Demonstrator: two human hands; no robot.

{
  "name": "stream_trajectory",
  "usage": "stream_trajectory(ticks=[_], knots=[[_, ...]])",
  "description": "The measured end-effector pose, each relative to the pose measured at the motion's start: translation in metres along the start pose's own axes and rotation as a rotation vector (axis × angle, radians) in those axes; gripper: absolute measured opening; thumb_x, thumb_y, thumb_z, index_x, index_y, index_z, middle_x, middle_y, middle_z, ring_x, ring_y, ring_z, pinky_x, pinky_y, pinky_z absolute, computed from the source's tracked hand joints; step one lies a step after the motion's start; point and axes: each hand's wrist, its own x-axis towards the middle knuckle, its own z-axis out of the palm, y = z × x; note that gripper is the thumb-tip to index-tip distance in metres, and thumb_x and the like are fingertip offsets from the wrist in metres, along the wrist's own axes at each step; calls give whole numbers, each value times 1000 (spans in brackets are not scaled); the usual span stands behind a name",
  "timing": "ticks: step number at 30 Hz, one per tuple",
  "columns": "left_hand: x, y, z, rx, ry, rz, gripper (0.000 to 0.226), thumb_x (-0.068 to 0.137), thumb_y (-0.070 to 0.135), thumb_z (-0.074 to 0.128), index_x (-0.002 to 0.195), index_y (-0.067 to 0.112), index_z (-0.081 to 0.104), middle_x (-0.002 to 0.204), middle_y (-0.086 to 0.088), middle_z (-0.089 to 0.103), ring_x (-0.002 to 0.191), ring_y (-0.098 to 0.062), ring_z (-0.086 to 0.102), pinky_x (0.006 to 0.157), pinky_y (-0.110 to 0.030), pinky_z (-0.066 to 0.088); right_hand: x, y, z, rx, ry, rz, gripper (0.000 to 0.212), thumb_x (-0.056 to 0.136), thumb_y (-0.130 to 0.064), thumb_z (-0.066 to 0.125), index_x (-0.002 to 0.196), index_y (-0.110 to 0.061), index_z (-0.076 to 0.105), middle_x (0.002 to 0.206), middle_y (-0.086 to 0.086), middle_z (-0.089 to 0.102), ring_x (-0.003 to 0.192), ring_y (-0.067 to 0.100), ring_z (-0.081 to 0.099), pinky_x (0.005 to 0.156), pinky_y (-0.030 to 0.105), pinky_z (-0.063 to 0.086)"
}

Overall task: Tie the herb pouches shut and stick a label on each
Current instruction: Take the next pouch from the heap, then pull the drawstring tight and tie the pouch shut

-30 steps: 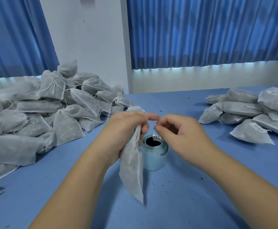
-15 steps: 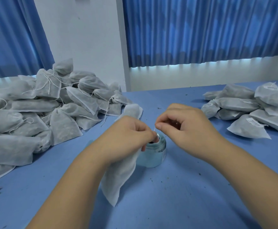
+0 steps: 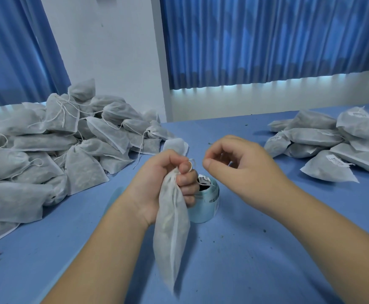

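There: left hand (image 3: 157, 185) grips the neck of the pouch (image 3: 172, 238), which hangs straight down; right hand (image 3: 245, 167) just right of it, fingers (image 3: 217, 150) curled, grasp unclear.

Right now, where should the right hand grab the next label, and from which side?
Probably pinch the loose label tab standing up at the top rim of the label roll, coming from above and right: the left hand and its pouch crowd the roll's left side.
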Motion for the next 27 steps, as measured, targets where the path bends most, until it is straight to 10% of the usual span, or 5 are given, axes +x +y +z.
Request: stream_trajectory(ticks=[21, 27], knots=[[-9, -1, 14, 610, 139, 104, 41, 94, 15, 53, 55, 16, 64, 57, 1, 55, 55, -12, 50, 59, -24, 39, 0, 3, -4, 292, -365, 321, 13, 58, -29, 60, 58, -22, 70, 69, 4, 67, 58, 6, 54, 58, 27, 45], [-9, 1, 13, 673, 178, 202, 20, 75, 27, 65, 57, 20, 72, 56, 7, 60, 53, -4, 55, 54, -15, 40, 1, 9, -4, 324, -384, 314, 30, 50, -39, 67, 66, -14, 65, 59, 0, 59, 57, 10, 55, 55, 24, 45]])
